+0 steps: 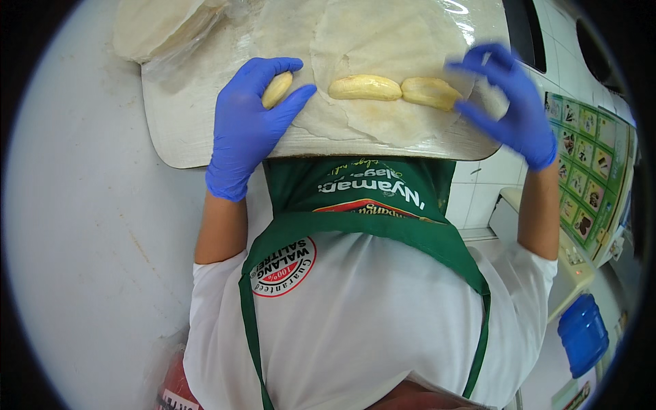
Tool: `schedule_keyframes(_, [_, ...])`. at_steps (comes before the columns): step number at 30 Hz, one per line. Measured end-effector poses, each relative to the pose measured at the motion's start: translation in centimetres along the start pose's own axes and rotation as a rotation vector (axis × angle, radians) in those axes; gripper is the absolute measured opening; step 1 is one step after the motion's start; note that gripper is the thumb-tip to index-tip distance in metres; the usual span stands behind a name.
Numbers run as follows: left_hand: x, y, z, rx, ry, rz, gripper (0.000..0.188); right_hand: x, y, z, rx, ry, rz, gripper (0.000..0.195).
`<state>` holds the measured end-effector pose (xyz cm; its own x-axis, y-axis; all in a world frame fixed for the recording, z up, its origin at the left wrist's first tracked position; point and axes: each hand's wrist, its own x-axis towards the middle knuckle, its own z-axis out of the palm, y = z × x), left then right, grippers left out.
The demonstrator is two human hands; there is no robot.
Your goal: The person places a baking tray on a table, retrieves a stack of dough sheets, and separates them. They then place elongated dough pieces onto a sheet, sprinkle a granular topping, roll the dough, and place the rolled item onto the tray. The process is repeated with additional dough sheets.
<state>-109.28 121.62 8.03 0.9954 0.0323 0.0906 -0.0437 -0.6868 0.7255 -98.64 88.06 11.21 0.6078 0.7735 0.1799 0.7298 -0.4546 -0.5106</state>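
Observation:
My left hand (248,115), in a blue glove, curls around a peeled banana piece (277,89), with thumb and forefinger apart at their tips. Two more peeled banana pieces lie end to end on thin pale wrapper sheets: a left piece (365,87) and a right piece (429,93). The wrapper sheets (384,51) overlap on a plastic-covered board (179,118). My right hand (505,102), gloved too and blurred, is at the outer end of the right piece, fingers spread. Its thumb is close to that piece; whether they touch is unclear.
A stack of wrappers (159,31) in clear plastic sits at the board's upper left corner. The board's near edge is at my green apron (359,179). To the right are a green picture poster (584,169) and a blue plastic container (583,335). A red package (179,379) lies lower left.

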Motion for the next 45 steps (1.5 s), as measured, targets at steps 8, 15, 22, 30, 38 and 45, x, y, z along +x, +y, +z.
schedule_keyframes(8, [0.3, -1.3, -1.0, 0.07, -0.227, 0.053, 0.062, -3.4, -2.9, 5.5, -0.19, -0.082, -0.159, 0.024])
schedule_keyframes(15, [-0.1, -2.1, -1.4, 0.12, -0.238, 0.067, 0.064, -3.3, -3.0, 5.0, -0.167, -0.085, -0.151, 0.022])
schedule_keyframes(22, [-0.2, -2.1, -1.6, 0.132, -0.25, 0.057, 0.062, -3.9, -3.1, 3.9, -0.191, -0.164, -0.155, 0.022])
schedule_keyframes(30, [0.9, -0.2, -3.8, 0.062, -0.209, 0.185, 0.049, -1.8, -4.4, 2.7, -0.135, -0.072, -0.137, 0.033])
schedule_keyframes(38, [2.5, -1.3, -0.7, 0.079, -0.346, 0.412, 0.052, 1.8, 3.3, 3.3, -0.212, 0.235, 0.205, 0.046])
schedule_keyframes(45, [1.2, -2.7, -1.3, -0.096, -0.316, 0.243, 0.054, 3.4, 5.9, 4.1, -0.204, 0.121, 0.357, 0.044])
